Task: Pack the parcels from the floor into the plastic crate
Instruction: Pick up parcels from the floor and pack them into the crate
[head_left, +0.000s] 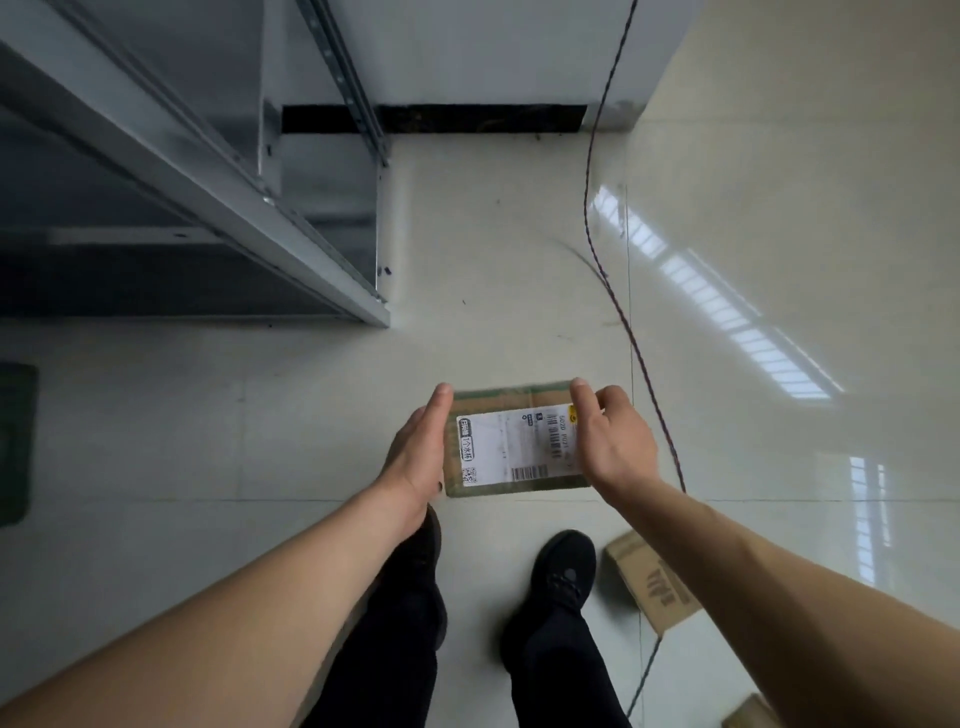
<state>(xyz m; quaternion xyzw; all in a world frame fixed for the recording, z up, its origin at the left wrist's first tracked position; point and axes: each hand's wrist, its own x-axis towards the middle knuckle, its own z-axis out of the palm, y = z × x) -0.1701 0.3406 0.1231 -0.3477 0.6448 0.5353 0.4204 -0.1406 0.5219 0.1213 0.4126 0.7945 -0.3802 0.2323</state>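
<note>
A: Where's your parcel?

B: The labelled cardboard parcel sits between your hands, above the tiled floor. Your left hand lies flat along its side, fingers straight. Your right hand is bent over the opposite edge, seemingly clamping it.

A: What could go wrong?

B: Your flat left palm could let it slip. Also the cable runs just beyond your right hand; you might snag it. I can't see the crate.
</note>
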